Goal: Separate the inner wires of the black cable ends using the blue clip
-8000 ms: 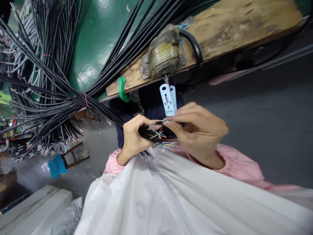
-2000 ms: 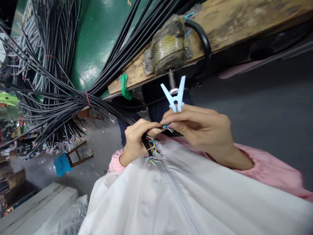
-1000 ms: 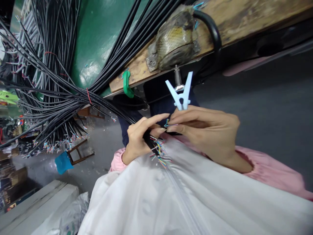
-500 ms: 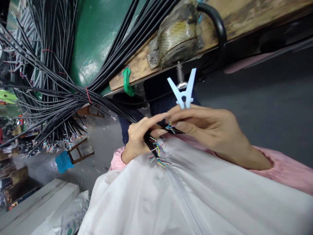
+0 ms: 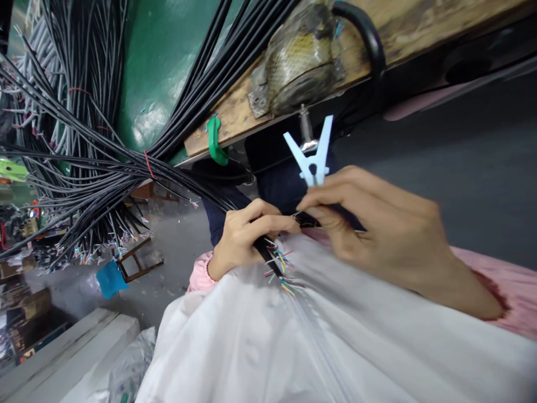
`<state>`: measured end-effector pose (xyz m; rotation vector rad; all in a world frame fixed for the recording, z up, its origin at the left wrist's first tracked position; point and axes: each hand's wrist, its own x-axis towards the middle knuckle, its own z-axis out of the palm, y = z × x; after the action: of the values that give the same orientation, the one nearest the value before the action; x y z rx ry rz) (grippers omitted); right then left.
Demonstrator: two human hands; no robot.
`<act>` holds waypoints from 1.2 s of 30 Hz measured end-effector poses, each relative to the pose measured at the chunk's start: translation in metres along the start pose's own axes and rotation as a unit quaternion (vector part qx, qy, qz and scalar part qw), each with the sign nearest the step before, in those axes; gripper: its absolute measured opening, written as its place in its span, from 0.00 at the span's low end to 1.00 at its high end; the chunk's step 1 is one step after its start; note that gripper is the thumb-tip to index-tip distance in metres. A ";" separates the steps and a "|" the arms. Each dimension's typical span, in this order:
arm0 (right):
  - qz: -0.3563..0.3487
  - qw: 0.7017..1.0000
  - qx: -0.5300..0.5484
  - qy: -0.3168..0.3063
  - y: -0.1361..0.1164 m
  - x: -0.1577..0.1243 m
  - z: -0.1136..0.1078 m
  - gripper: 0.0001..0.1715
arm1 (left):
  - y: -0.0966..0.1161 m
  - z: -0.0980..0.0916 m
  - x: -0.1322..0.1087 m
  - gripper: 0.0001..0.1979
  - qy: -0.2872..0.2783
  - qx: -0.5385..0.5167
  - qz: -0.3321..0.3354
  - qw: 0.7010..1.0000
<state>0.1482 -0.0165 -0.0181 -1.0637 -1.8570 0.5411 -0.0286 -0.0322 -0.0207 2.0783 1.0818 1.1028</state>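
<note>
grn bench [image 5: 155, 56], bag [image 5: 132, 364] (contents unclear), l hand [image 5: 250, 235] w/ cables [image 5: 267, 253]

To the right of the right hand [image 5: 377, 229], a way lies open over the grey floor [image 5: 474, 162]. Ahead, the light-blue clip [image 5: 313, 157] stands close — beyond it, the taped lump [image 5: 300, 64] and wooden board [image 5: 428, 28]. Black cables [image 5: 180, 178] block the left hand [image 5: 251, 235] forward-left.

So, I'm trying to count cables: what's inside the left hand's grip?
Black cables run through the left hand, with coloured wires splaying from their ends below it. The stretch within the grip is covered by the hand, so their number can't be told.
</note>
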 end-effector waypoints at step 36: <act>0.379 0.680 0.621 -0.088 0.013 0.060 0.014 0.31 | 0.009 0.033 0.043 0.18 0.266 0.060 -0.026 0.962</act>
<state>0.1284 0.0414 -0.0049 -0.6953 -0.6293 2.0602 0.0176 -0.0035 -0.0133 1.8708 1.4723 1.6617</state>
